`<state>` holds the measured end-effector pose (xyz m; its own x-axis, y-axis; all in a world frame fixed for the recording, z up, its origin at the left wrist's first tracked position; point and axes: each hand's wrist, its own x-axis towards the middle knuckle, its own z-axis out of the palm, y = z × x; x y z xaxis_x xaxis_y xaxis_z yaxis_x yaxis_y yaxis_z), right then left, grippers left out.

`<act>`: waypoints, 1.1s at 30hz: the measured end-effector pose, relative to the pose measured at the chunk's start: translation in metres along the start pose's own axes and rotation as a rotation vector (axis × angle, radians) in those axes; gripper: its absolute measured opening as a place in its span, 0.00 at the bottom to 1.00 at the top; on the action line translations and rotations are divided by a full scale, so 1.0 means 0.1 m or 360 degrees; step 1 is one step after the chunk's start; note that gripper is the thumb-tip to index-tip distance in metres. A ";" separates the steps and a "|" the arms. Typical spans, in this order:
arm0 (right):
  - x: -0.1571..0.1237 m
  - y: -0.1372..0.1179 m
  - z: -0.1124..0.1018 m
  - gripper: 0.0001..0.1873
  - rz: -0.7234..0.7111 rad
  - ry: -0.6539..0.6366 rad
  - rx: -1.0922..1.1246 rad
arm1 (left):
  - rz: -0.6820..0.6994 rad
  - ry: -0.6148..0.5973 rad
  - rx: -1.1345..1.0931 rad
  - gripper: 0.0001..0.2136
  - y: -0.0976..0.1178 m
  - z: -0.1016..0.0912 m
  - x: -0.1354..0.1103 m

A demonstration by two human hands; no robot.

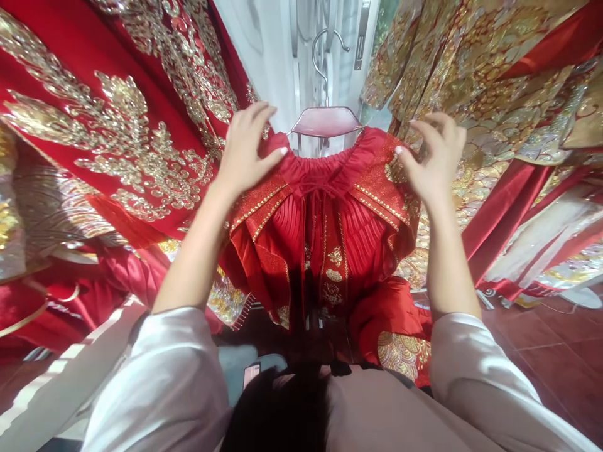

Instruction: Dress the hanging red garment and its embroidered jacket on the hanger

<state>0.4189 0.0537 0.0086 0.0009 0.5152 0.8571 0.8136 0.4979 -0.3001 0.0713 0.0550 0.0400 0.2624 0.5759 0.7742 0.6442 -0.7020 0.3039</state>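
A red pleated skirt (325, 220) with gold trim hangs by its gathered waistband from a pink hanger (326, 120) with a metal hook. My left hand (245, 150) pinches the left end of the waistband, thumb in front and fingers behind. My right hand (431, 160) grips the right end of the waistband in the same way. Both arms reach up in white sleeves.
Red garments with heavy gold embroidery (117, 138) hang close on the left, and gold-patterned robes (499, 94) hang on the right. A white wall or door (273, 56) stands behind the hanger. Red tiled floor (556, 351) shows at lower right.
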 end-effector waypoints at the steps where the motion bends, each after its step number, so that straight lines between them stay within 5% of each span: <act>1: 0.05 0.13 -0.04 0.26 -0.0043 -0.0094 -0.0014 | -0.0027 -0.0144 -0.0044 0.22 -0.10 -0.06 0.07; 3: 0.10 0.38 -0.03 0.31 -0.0073 -0.0301 0.0115 | -0.0131 -0.0375 -0.0185 0.21 -0.27 -0.11 0.14; 5: 0.08 0.57 0.08 0.35 -0.0031 -0.0390 0.0295 | -0.0226 -0.0406 -0.0276 0.23 -0.35 -0.09 0.13; 10: -0.13 0.69 0.36 0.37 0.0097 -0.0164 0.0461 | -0.0319 -0.0001 -0.0106 0.26 -0.32 -0.01 -0.14; 14: -0.24 0.66 0.35 0.36 0.0183 -0.0038 0.0543 | -0.0394 0.0264 -0.0052 0.25 -0.28 -0.02 -0.32; 21: 0.35 0.36 0.12 0.16 -0.0036 -0.0397 0.0498 | -0.0279 -0.0338 -0.0149 0.22 -0.32 -0.23 -0.09; 23: 0.51 0.26 0.12 0.10 -0.0053 -0.0699 0.0474 | -0.0238 -0.0352 -0.0173 0.20 -0.33 -0.24 -0.05; 25: 0.58 0.19 0.16 0.17 0.0025 -0.0846 0.0390 | -0.0257 -0.0227 -0.0214 0.19 -0.32 -0.20 -0.03; 28: 0.58 0.15 0.27 0.27 0.0149 -0.0634 0.0338 | -0.0317 0.0116 -0.0244 0.18 -0.28 -0.03 0.00; 33: 0.45 0.00 0.49 0.26 0.0312 -0.0075 0.0388 | -0.0348 0.0519 -0.0252 0.17 -0.17 0.38 0.20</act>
<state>0.3909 0.1111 0.0265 0.1123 0.6466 0.7545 0.6375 0.5355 -0.5539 0.0922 0.0943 0.0291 -0.1258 0.5736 0.8094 0.5346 -0.6481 0.5424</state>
